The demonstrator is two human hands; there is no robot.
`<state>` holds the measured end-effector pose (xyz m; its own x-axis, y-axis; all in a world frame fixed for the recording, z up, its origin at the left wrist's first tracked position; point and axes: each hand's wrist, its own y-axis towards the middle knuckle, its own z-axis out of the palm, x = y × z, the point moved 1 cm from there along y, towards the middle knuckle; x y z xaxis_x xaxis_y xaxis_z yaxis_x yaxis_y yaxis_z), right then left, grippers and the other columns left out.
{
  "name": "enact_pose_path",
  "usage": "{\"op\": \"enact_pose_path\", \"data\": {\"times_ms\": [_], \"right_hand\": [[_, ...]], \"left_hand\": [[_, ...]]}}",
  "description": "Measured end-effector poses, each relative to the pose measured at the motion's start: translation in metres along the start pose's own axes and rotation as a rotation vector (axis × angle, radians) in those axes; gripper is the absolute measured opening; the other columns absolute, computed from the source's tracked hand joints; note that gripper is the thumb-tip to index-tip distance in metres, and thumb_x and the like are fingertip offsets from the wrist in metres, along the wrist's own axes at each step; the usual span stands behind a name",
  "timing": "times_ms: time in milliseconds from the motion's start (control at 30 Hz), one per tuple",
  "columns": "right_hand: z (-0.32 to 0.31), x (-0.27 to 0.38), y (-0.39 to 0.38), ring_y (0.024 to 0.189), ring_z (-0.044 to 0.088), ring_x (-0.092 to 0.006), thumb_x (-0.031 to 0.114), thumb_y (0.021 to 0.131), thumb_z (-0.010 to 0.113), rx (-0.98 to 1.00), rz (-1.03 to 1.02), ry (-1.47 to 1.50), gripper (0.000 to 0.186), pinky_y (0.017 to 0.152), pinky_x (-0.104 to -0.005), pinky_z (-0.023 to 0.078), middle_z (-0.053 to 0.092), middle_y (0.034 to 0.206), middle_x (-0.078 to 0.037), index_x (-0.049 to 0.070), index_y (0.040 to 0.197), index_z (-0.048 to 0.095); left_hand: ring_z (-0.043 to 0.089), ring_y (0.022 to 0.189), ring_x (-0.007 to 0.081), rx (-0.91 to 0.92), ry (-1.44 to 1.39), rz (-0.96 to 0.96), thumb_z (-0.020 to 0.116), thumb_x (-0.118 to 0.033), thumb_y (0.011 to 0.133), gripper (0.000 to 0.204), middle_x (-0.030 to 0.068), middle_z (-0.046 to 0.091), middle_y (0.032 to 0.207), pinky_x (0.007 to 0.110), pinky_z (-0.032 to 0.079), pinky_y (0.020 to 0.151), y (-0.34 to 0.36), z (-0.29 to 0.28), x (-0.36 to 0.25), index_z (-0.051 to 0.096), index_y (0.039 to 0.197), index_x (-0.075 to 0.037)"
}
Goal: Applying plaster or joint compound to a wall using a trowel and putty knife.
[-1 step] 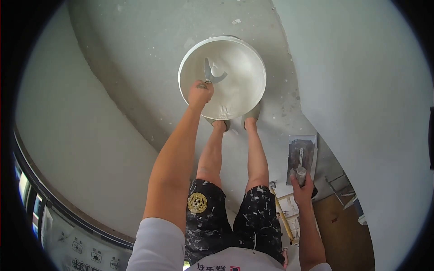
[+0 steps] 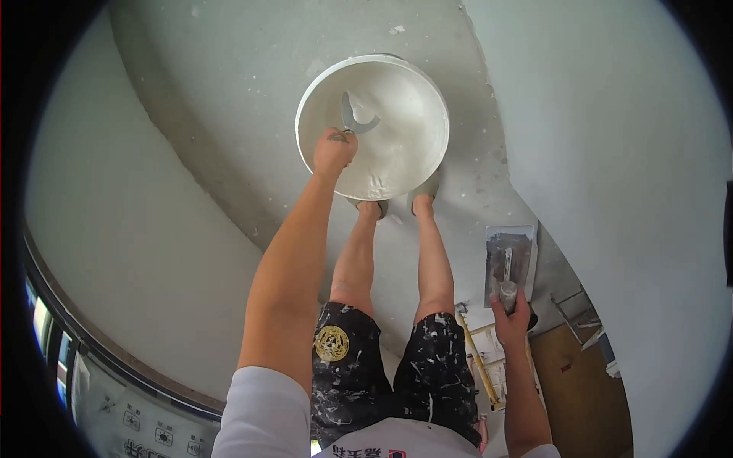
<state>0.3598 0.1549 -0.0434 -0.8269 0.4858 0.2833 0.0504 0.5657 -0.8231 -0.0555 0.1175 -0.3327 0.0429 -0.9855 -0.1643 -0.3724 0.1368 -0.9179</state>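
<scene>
My left hand is closed round the handle of a putty knife, above the near left part of a round white bucket. White paste covers the middle of the blade, with grey metal showing along its sides. Inside the bucket is smooth white paste, with a few ridges at the near side. Out to the right, my right hand grips the handle of a rectangular plastering trowel. The trowel's grey face is smeared with darker and whitish residue, and its handle is caked pale.
Grey concrete floor with white splashes surrounds the bucket. My feet stand just at its near side. Pale walls rise on the left and right. Behind on the right are a yellow-railed ladder-like frame and a brown board.
The left hand and putty knife have shifted slightly up and left in view, as has the bucket. The right hand keeps its hold on the trowel, nearly still.
</scene>
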Motion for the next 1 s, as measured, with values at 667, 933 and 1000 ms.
{"op": "enact_pose_path", "data": {"times_ms": [667, 933, 1000], "right_hand": [[0.236, 0.258, 0.225, 0.083, 0.072, -0.027, 0.013, 0.081, 0.07, 0.026, -0.902, -1.605, 0.038, 0.069, -0.0328, 0.059, 0.068, 0.1, -0.01, 0.003, 0.116, 0.06], [0.241, 0.181, 0.25, 0.087, 0.073, -0.0304, 0.01, 0.086, 0.065, 0.378, -0.335, -1.497, 0.017, 0.057, -0.0362, 0.059, 0.073, 0.099, -0.017, 0.001, 0.098, 0.073], [0.241, 0.172, 0.246, 0.079, 0.072, -0.0275, 0.008, 0.082, 0.067, 0.419, -0.109, -1.326, 0.018, 0.054, -0.0353, 0.057, 0.072, 0.095, -0.018, 0.001, 0.097, 0.072]], "left_hand": [[0.055, 0.059, 0.0142, -0.14, -1.12, 0.085, 0.046, -0.018, 0.097, 0.028, 0.0084, 0.063, 0.08, 0.026, 0.046, 0.053, -0.252, -0.078, 0.184, 0.062, 0.106, 0.004], [0.056, 0.061, 0.015, -0.161, -1.261, 0.014, 0.047, -0.015, 0.097, 0.027, 0.0095, 0.063, 0.08, 0.026, 0.047, 0.057, -0.272, -0.06, 0.254, 0.063, 0.107, 0.005], [0.056, 0.061, 0.0152, -0.154, -1.271, -0.015, 0.048, -0.015, 0.097, 0.027, 0.0096, 0.063, 0.08, 0.026, 0.047, 0.056, -0.278, -0.054, 0.257, 0.063, 0.107, 0.005]]}}
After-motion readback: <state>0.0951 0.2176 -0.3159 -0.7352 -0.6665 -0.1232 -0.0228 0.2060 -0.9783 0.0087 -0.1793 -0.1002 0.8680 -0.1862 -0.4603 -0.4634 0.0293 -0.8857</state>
